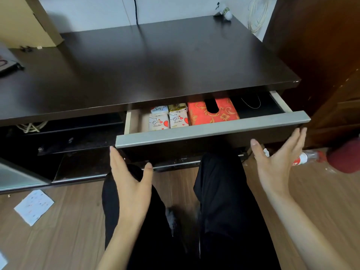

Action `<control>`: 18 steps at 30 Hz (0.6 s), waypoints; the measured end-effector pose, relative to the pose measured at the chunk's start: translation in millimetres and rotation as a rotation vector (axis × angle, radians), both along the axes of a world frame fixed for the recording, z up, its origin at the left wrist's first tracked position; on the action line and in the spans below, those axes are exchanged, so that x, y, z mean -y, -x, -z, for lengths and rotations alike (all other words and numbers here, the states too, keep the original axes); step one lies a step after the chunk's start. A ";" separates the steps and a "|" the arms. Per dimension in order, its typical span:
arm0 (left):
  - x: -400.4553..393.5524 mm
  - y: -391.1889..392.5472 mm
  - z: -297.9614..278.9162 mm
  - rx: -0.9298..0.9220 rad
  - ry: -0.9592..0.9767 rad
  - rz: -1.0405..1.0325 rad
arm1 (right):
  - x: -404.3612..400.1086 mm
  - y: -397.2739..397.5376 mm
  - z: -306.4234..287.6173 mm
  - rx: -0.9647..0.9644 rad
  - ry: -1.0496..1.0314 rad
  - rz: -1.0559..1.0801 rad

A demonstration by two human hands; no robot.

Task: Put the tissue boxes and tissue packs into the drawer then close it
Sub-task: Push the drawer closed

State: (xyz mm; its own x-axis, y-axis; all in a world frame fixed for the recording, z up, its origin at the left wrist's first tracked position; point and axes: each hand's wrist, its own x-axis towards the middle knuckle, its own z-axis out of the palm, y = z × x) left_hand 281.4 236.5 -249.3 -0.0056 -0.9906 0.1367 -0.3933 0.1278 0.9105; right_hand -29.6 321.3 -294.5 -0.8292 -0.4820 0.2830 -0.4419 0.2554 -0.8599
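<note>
The drawer (pixel 212 128) under the dark tabletop stands partly open, its grey front rail facing me. Inside lie a red patterned tissue box (pixel 224 114) and several small white tissue packs (pixel 168 118) with heart prints to its left. My left hand (pixel 130 180) is open, palm turned inward, just below the drawer front's left end. My right hand (pixel 278 162) is open too, fingers spread, just below the front's right end. Neither hand holds anything.
The dark tabletop (pixel 155 61) overhangs the drawer. A wooden cabinet (pixel 321 55) stands at right. A plastic bottle (pixel 305 155) and a red object (pixel 346 156) lie on the floor at right, a paper slip (pixel 34 206) at left. My dark-trousered legs are below.
</note>
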 end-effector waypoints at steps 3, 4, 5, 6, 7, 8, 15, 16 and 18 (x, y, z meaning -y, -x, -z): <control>9.2 14.4 -2.0 -0.107 -0.056 0.026 | 14.8 1.3 -1.6 0.048 0.026 -0.031; 12.2 17.9 -1.1 -0.117 -0.067 0.023 | 19.8 1.3 -2.0 0.054 0.036 -0.038; 15.2 20.2 0.3 -0.122 -0.076 0.023 | 24.3 1.7 -2.0 0.059 0.039 -0.038; 18.7 21.6 1.4 -0.128 -0.082 0.027 | 28.7 2.7 -1.5 0.065 0.041 -0.035; 22.8 22.8 2.0 -0.133 -0.082 0.031 | 33.3 4.1 -0.9 0.067 0.043 -0.032; 27.5 24.0 1.8 -0.136 -0.081 0.036 | 37.5 5.6 -0.9 0.067 0.042 -0.031; 65.0 44.6 -5.9 -0.223 -0.088 0.013 | 80.8 16.0 -10.0 0.082 0.048 -0.026; 67.7 47.7 -4.7 -0.203 -0.082 0.002 | 87.4 18.2 -10.5 0.084 0.045 -0.026; 72.0 53.9 -1.1 -0.131 -0.072 -0.012 | 99.0 22.0 -10.5 0.081 0.046 -0.028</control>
State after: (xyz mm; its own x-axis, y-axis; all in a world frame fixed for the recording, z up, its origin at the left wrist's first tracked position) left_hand 227.5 164.5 -248.2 0.0193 -0.9977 0.0643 -0.2719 0.0566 0.9606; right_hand -51.6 222.4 -284.0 -0.8368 -0.4930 0.2383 -0.3771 0.2033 -0.9036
